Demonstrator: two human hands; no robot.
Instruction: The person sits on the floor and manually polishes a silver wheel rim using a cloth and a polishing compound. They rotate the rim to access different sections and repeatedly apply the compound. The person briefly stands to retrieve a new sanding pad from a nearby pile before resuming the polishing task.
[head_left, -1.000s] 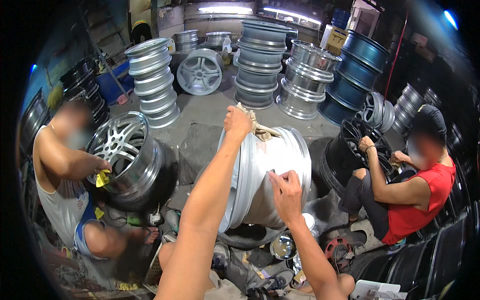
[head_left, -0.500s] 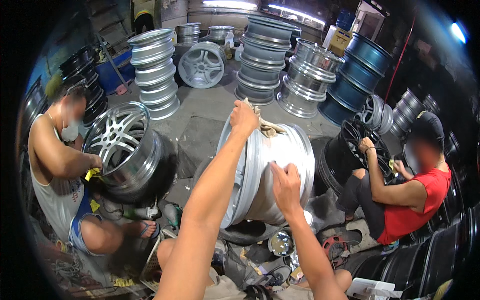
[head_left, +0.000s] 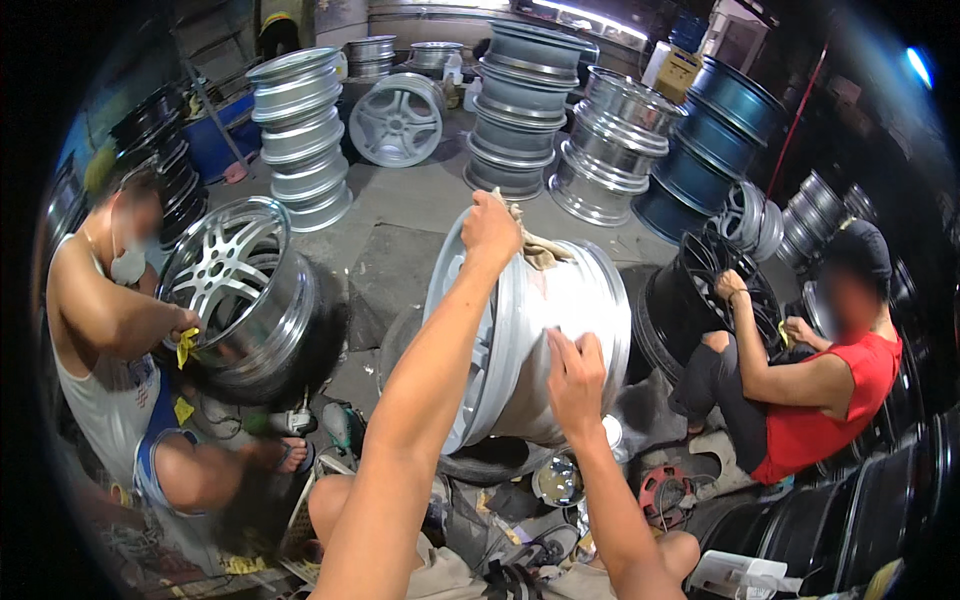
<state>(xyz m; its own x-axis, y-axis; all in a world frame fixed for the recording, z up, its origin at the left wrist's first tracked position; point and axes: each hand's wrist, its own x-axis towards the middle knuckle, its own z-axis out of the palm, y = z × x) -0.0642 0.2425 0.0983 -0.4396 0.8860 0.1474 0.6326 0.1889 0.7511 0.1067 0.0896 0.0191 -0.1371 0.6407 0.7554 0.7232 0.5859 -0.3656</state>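
Silver wheel rim (head_left: 525, 345) before me

My left hand (head_left: 492, 228) clutches a crumpled beige cloth (head_left: 543, 252) at the rim's top; my right hand (head_left: 577, 375), fingers bent, is at its smooth, shiny barrel, its grip unclear. A dark tyre (head_left: 500, 462) lies beneath.

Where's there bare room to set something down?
Bare floor shows between the left silver stack and the grey stack; the dark mat left of the nearest wheel looks free too. Nearer us, a bowl and clutter leave little room.
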